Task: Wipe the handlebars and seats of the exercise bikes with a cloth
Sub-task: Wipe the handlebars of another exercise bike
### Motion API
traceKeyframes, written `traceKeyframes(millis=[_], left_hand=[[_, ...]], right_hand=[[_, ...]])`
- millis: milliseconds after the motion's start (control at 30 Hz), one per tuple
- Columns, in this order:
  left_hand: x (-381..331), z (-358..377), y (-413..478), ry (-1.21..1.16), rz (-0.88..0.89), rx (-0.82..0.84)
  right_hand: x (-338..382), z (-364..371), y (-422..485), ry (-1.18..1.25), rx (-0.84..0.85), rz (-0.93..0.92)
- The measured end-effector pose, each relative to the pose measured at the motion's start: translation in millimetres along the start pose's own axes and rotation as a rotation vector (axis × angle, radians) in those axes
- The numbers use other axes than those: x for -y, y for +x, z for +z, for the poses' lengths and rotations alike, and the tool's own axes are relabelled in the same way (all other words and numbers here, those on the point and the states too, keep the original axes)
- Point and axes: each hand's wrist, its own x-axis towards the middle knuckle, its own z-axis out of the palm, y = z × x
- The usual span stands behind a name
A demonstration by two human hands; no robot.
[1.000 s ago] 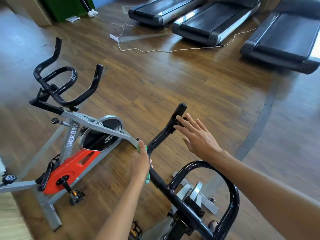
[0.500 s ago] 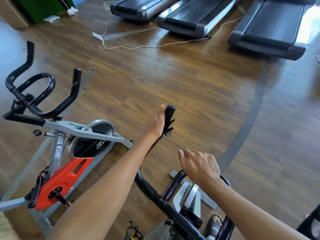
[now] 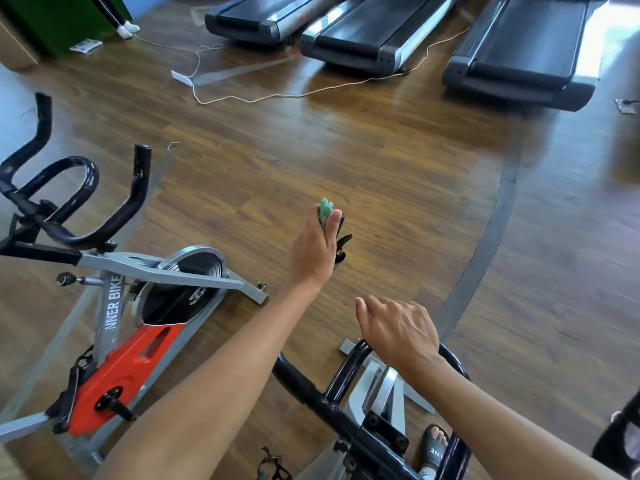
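Observation:
I stand over a bike with black handlebars point(image 3: 313, 386). My left hand point(image 3: 317, 249) grips the far tip of the left horn, a green cloth point(image 3: 325, 206) wrapped between palm and bar and sticking out above my thumb. My right hand point(image 3: 398, 332) holds the top of the centre loop of the same handlebars, fingers curled over the tube. A second bike point(image 3: 114, 341), grey and red, stands to the left with its own black handlebars point(image 3: 71, 202). No seat is in view.
Three treadmills point(image 3: 349, 39) line the far side of the wooden floor, and a white cord point(image 3: 277, 95) trails in front of them. My sandalled foot point(image 3: 434, 448) is by the near bike's frame. A dark object point(image 3: 620, 441) sits at the lower right edge.
My left hand slid with the cloth from the base of the left horn up to its tip. My right hand dropped from the horn's tip onto the centre loop.

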Motion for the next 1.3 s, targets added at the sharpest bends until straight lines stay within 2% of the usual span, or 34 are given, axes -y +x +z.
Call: traceKeyframes(millis=[167,233,367,467,567,667,733,800,933,1067,1133,1200,1300], left_hand=[[-18.4,7.1,12.2,0.034,0.093,-0.123],[-23.2,14.0,16.3,0.124,0.125,-0.147],[9.5,8.4,-15.6,0.204,0.130,-0.057],[31.7,-4.5,-40.1,0.354,0.136,0.020],[12.0,0.6,-20.7,0.308,0.072,0.006],[5.9,4.9,-14.2,0.314,0.104,-0.022],[16.5,1.5,-24.4,0.340,0.128,0.026],[28.0,-6.1,-40.3,0.424,0.106,0.059],[43.0,-24.1,-69.3,0.790,0.070,0.147],[39.0,-34.1,-95.4,1.012,-0.096,0.202],[30.5,-34.2,-111.7,1.054,-0.258,0.169],[21.9,-30.6,-126.2,1.007,-0.482,0.114],[5.5,-21.1,-142.1,0.695,-0.921,-0.058]], right_hand=[[-0.3,1.7,-1.2,-0.002,-0.036,-0.005],[-0.6,2.7,-0.5,-0.001,-0.048,0.003],[-0.5,3.5,-1.5,-0.002,-0.038,0.012],[1.2,2.1,-1.9,0.005,-0.033,0.007],[1.9,-1.1,-0.2,0.021,-0.044,0.018],[1.8,-3.8,-0.1,0.018,-0.004,0.015],[1.4,-4.2,0.6,0.001,0.044,0.021],[1.9,-6.6,-1.1,-0.010,0.079,0.007],[0.0,-12.2,-1.0,0.045,0.184,0.029],[-0.6,-17.2,1.1,0.109,0.249,0.050],[-1.4,-21.0,1.3,0.136,0.296,0.012],[-1.4,-23.8,1.6,0.135,0.324,-0.031],[-2.6,-27.5,4.0,0.176,0.371,-0.027]])
